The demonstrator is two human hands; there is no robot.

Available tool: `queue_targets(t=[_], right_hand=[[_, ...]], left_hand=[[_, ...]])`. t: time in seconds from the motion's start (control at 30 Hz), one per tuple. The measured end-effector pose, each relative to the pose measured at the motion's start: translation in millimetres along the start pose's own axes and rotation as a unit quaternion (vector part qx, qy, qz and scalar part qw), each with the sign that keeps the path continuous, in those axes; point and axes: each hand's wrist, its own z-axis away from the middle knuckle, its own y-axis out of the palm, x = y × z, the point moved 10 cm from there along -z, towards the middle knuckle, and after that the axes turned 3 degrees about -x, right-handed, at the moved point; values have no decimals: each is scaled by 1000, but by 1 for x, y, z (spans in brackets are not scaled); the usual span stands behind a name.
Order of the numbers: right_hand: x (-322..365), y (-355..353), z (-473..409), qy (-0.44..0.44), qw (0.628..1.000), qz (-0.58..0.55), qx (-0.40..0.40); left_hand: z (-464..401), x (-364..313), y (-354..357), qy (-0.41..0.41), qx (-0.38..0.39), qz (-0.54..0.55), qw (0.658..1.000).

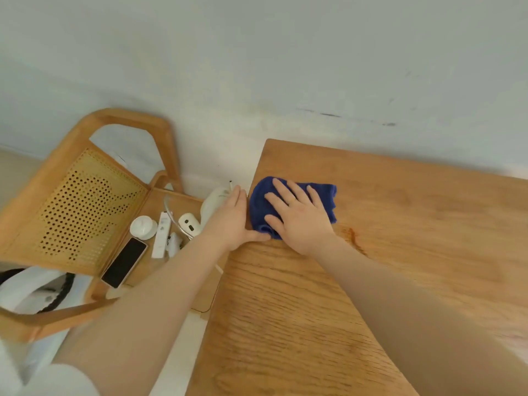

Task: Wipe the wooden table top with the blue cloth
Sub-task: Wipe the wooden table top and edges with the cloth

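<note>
pressing the blue cloth (294,205) flat under my spread right hand (300,221) at the wooden table top (400,238) edge, left hand (231,221) straight-fingered alongside, i'd guess one overshoot drops it onto the chair (85,201) clutter.

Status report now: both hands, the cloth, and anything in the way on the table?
Right hand flat on cloth, pressing. Left hand open at table left edge, thumb by cloth. Nothing in the way on the table.
</note>
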Motion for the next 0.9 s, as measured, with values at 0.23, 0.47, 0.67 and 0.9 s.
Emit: queue_targets(t=[0.23,0.47,0.67,0.9], right_hand=[[-27,-6,-63,34,997,5,-70],[-57,-5,-103,123,990,60,-28],[-12,8,-26,60,996,68,8],[-49,-5,-71,125,989,79,-18]], left_hand=[[-14,-8,-7,71,-20,-58,996],[-21,-8,7,89,34,-70,993],[-14,-8,5,79,24,-43,996],[-17,-10,3,72,33,-26,997]])
